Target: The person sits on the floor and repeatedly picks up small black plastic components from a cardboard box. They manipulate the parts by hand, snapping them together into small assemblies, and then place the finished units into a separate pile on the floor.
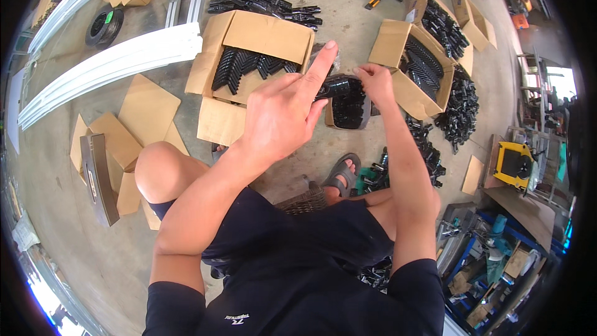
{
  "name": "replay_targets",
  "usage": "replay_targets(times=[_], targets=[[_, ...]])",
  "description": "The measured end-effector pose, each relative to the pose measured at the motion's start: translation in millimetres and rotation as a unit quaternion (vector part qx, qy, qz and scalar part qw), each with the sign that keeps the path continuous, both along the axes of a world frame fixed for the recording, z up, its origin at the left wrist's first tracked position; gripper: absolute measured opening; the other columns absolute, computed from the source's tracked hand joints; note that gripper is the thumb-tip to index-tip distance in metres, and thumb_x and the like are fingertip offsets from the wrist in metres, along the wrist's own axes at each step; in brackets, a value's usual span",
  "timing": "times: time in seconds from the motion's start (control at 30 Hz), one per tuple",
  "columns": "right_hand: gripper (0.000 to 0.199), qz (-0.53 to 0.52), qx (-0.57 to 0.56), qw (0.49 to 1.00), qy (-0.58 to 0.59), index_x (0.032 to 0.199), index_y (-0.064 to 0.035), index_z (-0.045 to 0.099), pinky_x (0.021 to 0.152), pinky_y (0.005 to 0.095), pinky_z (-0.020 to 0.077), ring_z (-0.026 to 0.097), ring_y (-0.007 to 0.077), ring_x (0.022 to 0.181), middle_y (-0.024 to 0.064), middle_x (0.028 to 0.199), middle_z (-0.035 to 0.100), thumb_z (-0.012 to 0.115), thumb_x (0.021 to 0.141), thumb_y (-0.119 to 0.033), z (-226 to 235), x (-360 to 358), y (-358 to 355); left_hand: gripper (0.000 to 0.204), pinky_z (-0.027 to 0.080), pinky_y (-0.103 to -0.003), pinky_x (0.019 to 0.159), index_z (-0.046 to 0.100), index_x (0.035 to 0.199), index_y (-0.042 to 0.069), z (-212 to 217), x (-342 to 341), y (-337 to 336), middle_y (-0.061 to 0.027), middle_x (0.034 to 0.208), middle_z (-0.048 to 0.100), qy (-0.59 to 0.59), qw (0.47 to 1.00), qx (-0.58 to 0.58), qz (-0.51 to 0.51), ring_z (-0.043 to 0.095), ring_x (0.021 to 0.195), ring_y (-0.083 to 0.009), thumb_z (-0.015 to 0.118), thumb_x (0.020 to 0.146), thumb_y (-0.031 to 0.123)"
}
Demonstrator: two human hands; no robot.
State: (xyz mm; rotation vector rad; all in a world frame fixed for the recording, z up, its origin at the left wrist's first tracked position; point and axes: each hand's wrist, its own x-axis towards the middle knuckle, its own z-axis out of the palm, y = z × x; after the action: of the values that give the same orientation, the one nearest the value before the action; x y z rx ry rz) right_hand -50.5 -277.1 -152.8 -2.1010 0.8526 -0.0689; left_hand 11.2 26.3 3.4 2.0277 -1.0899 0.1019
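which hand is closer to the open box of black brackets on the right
Right. The right hand is beside that cardboard box, nearly touching its flap; the left hand is farther left, by the other box.

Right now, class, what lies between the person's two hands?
In the head view, a stack of black plastic pieces spans from the left hand to the right hand, both gripping it.

Bright, even daylight, soft shadows
Fisheye bends edges; black corners; glare at lower left rim; centre sharp.
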Motion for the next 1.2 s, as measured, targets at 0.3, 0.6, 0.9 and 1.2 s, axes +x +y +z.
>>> replay_targets(times=[0.3, 0.6, 0.9, 1.2], targets=[[0.019, 0.057, 0.104, 0.957, -0.264, 0.116, 0.0019, 0.072, 0.07, 0.0229, 0.0546, 0.064, 0.0082, 0.078, 0.0046, 0.099, 0.069, 0.068, 0.098, -0.001, 180.0, -42.6, 93.6, 0.098, 0.057, -0.036, 0.068, 0.039, 0.16, 0.009, 3.2, -5.9, 3.0, -0.0076, 0.088, 0.072, -0.048, 0.999, -0.017, -0.01, 0.069, 0.077, -0.0249, 0.084, 0.073, 0.005], [0.019, 0.208, -0.204, 0.888, -0.356, 0.1, -0.0061, 0.074, 0.072, 0.0335, 0.0568, 0.07, 0.0262, 0.082, 0.0109, 0.095, 0.072, 0.08, 0.082, -0.001, 169.7, -45.7, 134.1, 0.102, 0.058, -0.036, 0.071, 0.034, 0.16, 0.004, -0.1, -19.0, 1.7, -0.0093, 0.097, 0.076, -0.053, 0.998, -0.003, -0.024, 0.073, 0.084, -0.027, 0.085, 0.072, 0.002], [0.033, 0.322, -0.272, 0.83, -0.365, 0.104, -0.0044, 0.071, 0.07, 0.0379, 0.0569, 0.067, 0.0301, 0.085, 0.0097, 0.099, 0.069, 0.076, 0.073, 0.004, 158.0, -38.5, 125.3, 0.097, 0.056, -0.034, 0.062, 0.036, 0.16, 0.002, -8.8, -16.5, -5.8, -0.0044, 0.077, 0.068, -0.107, 0.994, -0.035, -0.012, 0.066, 0.072, -0.022, 0.077, 0.073, 0.001], [0.035, 0.323, -0.306, 0.835, -0.323, 0.105, -0.0052, 0.072, 0.072, 0.0376, 0.0562, 0.065, 0.0297, 0.086, 0.0078, 0.096, 0.065, 0.073, 0.07, 0.002, 159.4, -33.7, 127.4, 0.104, 0.055, -0.035, 0.063, 0.037, 0.159, 0.005, -10.2, -15.0, -5.1, -0.0068, 0.086, 0.073, -0.093, 0.995, -0.02, -0.013, 0.069, 0.072, -0.0255, 0.086, 0.067, 0.004]])
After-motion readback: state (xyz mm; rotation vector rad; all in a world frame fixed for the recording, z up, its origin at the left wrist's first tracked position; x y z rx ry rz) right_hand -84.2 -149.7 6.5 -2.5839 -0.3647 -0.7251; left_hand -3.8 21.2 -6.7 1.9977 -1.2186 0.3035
